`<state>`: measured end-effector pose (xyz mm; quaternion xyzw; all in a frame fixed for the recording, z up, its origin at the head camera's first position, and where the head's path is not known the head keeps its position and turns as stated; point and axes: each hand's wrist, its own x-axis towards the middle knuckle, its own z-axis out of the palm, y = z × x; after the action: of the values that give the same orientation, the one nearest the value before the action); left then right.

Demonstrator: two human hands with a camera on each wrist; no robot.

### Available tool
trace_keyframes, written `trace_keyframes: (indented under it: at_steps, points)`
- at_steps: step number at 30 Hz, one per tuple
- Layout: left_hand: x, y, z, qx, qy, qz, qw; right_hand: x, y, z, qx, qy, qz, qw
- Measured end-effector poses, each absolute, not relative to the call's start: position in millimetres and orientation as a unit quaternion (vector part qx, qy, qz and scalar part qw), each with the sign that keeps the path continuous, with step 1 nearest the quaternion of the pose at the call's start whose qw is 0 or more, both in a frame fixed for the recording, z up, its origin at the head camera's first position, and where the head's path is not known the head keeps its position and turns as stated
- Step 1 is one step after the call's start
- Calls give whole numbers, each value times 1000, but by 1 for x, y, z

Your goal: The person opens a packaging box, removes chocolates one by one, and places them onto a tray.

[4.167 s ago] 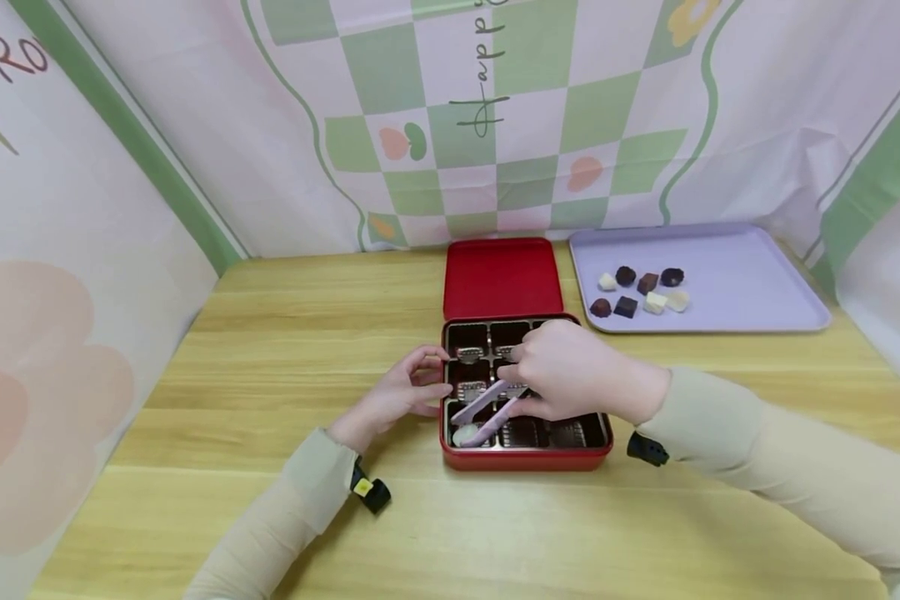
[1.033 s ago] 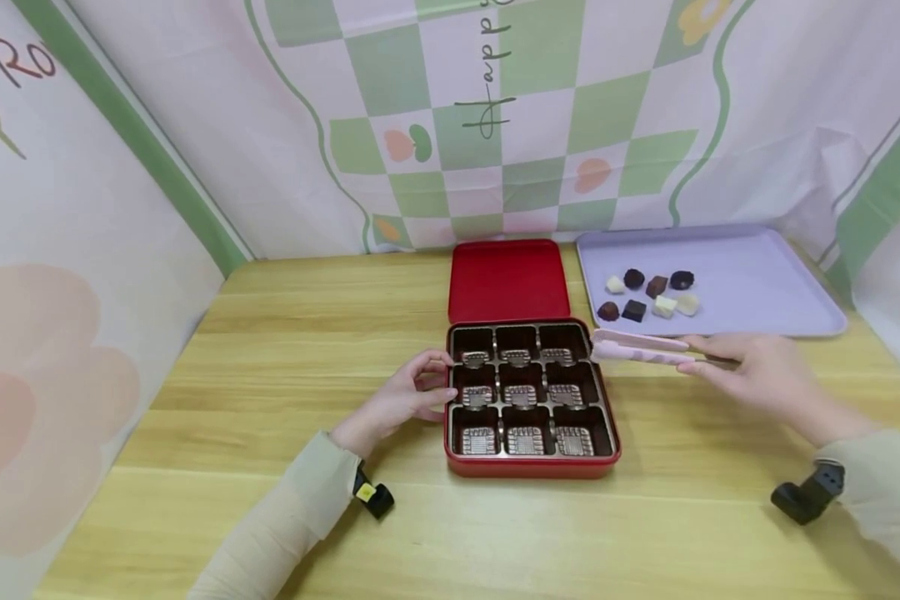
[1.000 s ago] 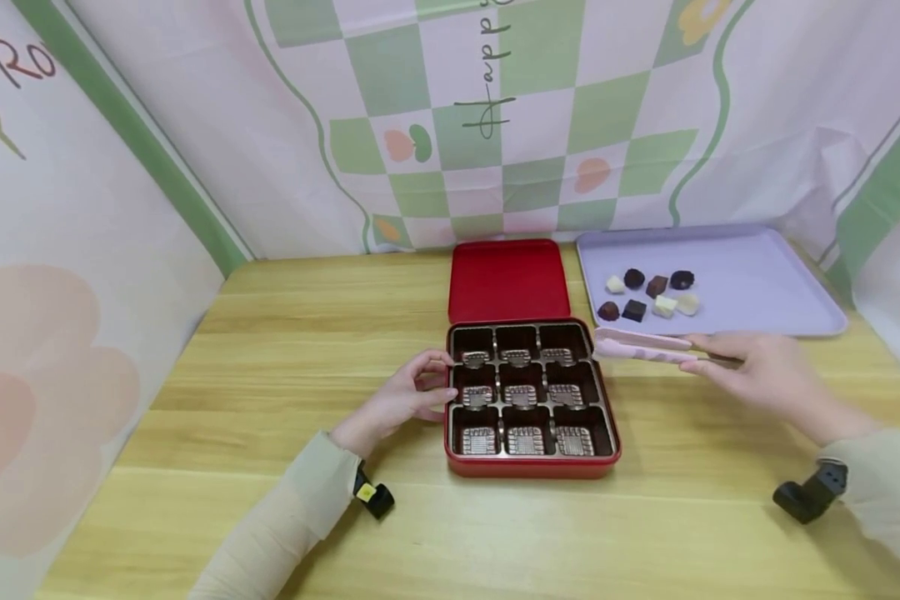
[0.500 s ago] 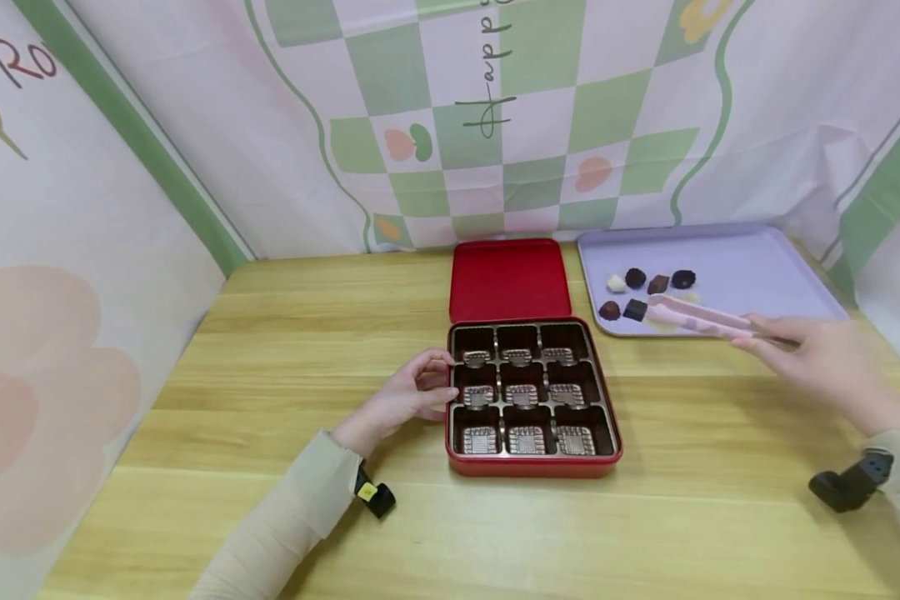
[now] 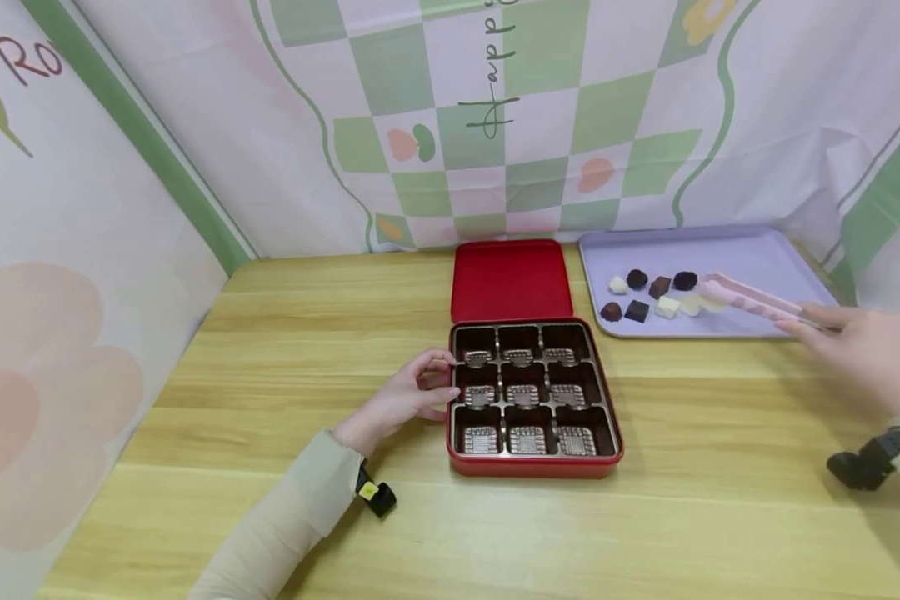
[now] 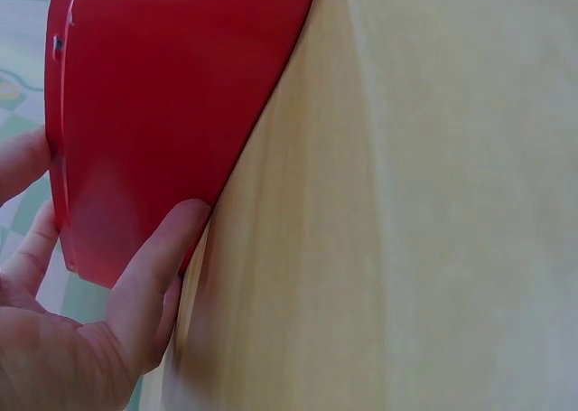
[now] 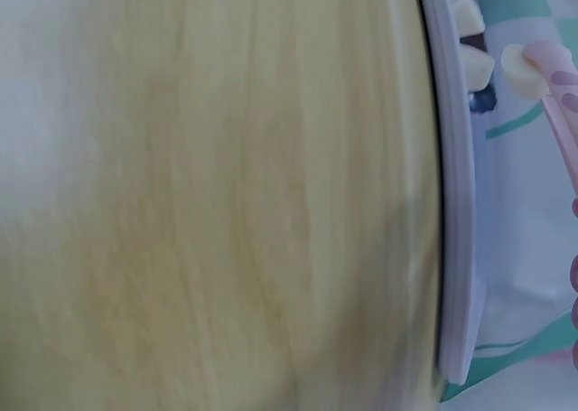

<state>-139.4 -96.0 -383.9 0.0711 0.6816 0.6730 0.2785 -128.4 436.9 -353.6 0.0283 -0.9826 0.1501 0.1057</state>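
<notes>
My right hand [image 5: 862,342] holds a pair of pink tongs [image 5: 757,298] over the lilac tray [image 5: 780,258]. A cream-coloured chocolate [image 7: 522,72] is at the tongs' tips in the right wrist view. Beside the tips, several chocolates lie in two rows, among them a white cube [image 5: 667,307] and a dark square one [image 5: 637,311]. My left hand [image 5: 405,396] holds the left side of a red tin [image 5: 532,468]. In the left wrist view, some fingertips meet its rim and another finger [image 6: 167,248] presses the wall near the base. The tin's brown divided insert shows bare compartments.
The tin's red lid [image 5: 510,282] lies flat behind it, hinge side against the tin. A printed curtain [image 5: 420,100] rises along the back of the wooden table [image 5: 307,333]. The tray's raised edge runs close to the curtain on the right.
Earlier the tongs were in the tin's front left compartment at a white piece, which no longer shows there. They have since moved right, past the tin, over the tray. My left hand stays put.
</notes>
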Motion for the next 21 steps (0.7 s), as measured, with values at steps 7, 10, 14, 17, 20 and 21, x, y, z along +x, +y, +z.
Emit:
trace_keyframes:
  at_steps: [7, 10, 14, 17, 20, 21]
  points:
    - [-139, -96, -383, 70, 682, 673, 277, -133, 443, -356, 8, -992, 115, 56]
    - [-139, -96, -383, 69, 683, 672, 279, -136, 446, -359, 0, -990, 124, 63]
    - [-139, -96, -383, 69, 685, 670, 278, -137, 451, -364, 2, -990, 127, 56]
    - [-139, -96, -383, 68, 686, 669, 277, -138, 454, -367, -2, -990, 133, 50]
    - [-139, -96, -382, 66, 688, 667, 278, -137, 455, -370, -7, -989, 138, 51]
    - [-138, -96, -382, 67, 689, 666, 278, -137, 456, -371, -8, -989, 140, 53]
